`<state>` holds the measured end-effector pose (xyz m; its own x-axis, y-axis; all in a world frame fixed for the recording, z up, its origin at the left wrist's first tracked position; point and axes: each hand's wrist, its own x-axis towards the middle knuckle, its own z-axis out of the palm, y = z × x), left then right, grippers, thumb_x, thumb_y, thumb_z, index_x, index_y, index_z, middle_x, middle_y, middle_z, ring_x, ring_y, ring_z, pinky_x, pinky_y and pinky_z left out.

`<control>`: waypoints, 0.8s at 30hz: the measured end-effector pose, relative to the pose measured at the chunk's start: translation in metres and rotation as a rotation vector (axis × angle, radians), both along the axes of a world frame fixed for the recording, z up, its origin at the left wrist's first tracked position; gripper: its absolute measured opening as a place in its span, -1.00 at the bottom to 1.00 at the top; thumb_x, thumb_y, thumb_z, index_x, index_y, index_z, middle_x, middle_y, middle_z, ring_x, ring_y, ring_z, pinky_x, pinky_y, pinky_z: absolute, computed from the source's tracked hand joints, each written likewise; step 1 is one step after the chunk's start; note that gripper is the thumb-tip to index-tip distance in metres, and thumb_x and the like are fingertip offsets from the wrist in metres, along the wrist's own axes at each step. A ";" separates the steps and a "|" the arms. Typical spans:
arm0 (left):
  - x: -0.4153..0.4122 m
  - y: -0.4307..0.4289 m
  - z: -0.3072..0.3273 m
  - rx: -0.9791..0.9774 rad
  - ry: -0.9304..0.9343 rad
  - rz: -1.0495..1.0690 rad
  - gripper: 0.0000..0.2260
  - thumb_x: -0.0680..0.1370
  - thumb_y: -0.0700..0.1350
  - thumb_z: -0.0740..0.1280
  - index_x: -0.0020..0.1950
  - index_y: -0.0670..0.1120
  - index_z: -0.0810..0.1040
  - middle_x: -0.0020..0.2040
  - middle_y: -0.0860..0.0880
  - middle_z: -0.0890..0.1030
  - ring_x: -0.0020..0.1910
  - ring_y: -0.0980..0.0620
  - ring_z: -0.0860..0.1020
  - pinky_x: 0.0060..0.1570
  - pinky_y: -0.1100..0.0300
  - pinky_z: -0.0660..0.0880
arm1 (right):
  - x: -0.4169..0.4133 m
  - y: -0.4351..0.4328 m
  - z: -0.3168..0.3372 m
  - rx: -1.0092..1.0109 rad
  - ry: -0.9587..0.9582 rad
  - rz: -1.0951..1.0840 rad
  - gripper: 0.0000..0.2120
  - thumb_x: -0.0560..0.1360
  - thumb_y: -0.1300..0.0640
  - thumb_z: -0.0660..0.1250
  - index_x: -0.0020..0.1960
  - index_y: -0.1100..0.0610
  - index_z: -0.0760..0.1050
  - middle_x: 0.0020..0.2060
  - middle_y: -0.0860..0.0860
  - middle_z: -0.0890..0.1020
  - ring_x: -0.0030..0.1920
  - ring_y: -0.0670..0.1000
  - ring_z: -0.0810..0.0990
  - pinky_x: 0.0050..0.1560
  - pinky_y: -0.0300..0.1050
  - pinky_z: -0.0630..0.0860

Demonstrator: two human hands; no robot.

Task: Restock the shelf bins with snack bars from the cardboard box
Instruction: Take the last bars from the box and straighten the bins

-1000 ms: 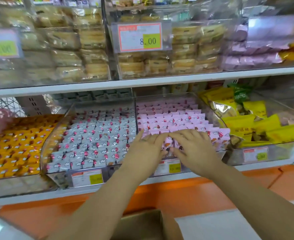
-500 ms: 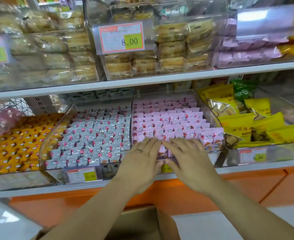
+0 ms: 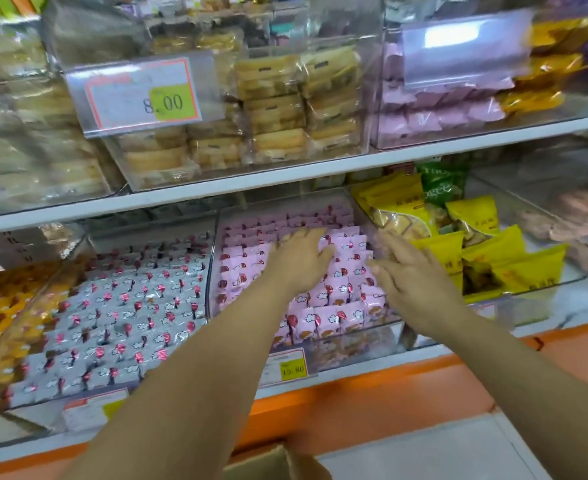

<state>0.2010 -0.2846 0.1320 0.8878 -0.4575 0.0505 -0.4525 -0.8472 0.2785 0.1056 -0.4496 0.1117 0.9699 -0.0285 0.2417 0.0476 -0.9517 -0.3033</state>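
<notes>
Levelling pink snack bars (image 3: 330, 318) | left hand (image 3: 299, 263), right hand (image 3: 415, 282) flat, gripping nothing | press lightly, align rows evenly

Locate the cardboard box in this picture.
Head view: the cardboard box shows at the bottom edge, near centre, just right of the left forearm and below the orange shelf base.

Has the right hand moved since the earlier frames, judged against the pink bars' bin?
Yes. The right hand has gone back from the front wall of the clear plastic bin of pink-wrapped snack bars, toward its right side.
</notes>
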 end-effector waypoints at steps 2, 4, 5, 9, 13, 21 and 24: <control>0.019 -0.015 -0.003 0.063 0.014 0.027 -0.57 0.65 0.09 0.07 0.49 -0.02 0.26 0.44 -0.13 0.36 0.39 -0.16 0.32 0.39 -0.13 0.17 | -0.001 0.000 -0.002 -0.017 0.017 0.027 -0.54 0.64 -0.11 -0.10 0.33 -0.01 0.46 0.55 -0.08 -0.05 0.54 -0.06 -0.10 0.49 0.09 -0.17; 0.034 -0.027 -0.004 0.039 0.029 0.039 -0.61 0.64 0.05 0.09 0.44 -0.03 0.33 0.36 -0.15 0.44 0.30 -0.17 0.41 0.34 -0.11 0.29 | -0.001 -0.002 -0.003 -0.009 0.020 0.035 -0.57 0.65 -0.05 -0.09 0.32 -0.01 0.46 0.55 -0.09 -0.09 0.54 -0.07 -0.11 0.49 0.08 -0.20; 0.039 -0.033 -0.005 0.008 0.045 0.031 -0.62 0.63 0.04 0.10 0.42 -0.03 0.35 0.34 -0.16 0.46 0.27 -0.17 0.44 0.30 -0.08 0.34 | 0.000 -0.002 -0.004 0.005 0.013 0.038 -0.55 0.65 -0.06 -0.11 0.32 -0.01 0.46 0.55 -0.09 -0.09 0.54 -0.07 -0.10 0.49 0.08 -0.20; 0.047 -0.049 -0.009 0.018 0.096 -0.010 -0.59 0.64 0.10 0.11 0.46 0.00 0.33 0.40 -0.14 0.42 0.31 -0.16 0.42 0.24 0.07 0.39 | 0.002 -0.001 -0.009 0.071 -0.020 0.051 -0.37 0.51 -0.14 -0.22 0.34 -0.04 0.47 0.55 -0.09 -0.05 0.54 -0.06 -0.08 0.50 0.12 -0.19; 0.040 -0.047 -0.008 0.063 0.082 0.000 -0.63 0.62 0.17 0.09 0.37 0.10 0.39 0.38 -0.07 0.45 0.31 -0.15 0.41 0.32 -0.03 0.29 | 0.004 -0.003 -0.014 0.078 -0.057 0.055 -0.37 0.51 -0.16 -0.21 0.29 -0.04 0.51 0.54 -0.08 0.02 0.53 -0.05 -0.01 0.49 0.09 -0.23; 0.009 -0.039 0.001 0.236 0.152 -0.034 -0.52 0.63 0.22 -0.08 0.54 0.12 0.10 0.57 -0.03 0.06 0.54 -0.11 0.01 0.45 -0.16 -0.15 | 0.004 -0.004 -0.016 0.085 -0.079 0.071 -0.21 0.42 -0.26 -0.35 0.25 -0.06 0.54 0.54 -0.07 0.06 0.53 -0.05 0.03 0.47 0.04 -0.25; 0.002 -0.034 -0.009 0.240 0.166 -0.074 -0.49 0.62 0.24 -0.15 0.56 0.13 -0.01 0.58 0.05 -0.06 0.55 -0.05 -0.11 0.46 -0.17 -0.28 | 0.006 -0.005 -0.020 0.081 -0.104 0.088 -0.11 0.44 -0.37 -0.41 0.21 -0.03 0.57 0.53 -0.05 0.12 0.52 -0.02 0.08 0.47 0.08 -0.21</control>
<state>0.2032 -0.3186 0.1231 0.8387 -0.5024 -0.2102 -0.4803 -0.8643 0.1493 0.1112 -0.4547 0.0920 0.9395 0.0319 0.3412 0.1648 -0.9149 -0.3684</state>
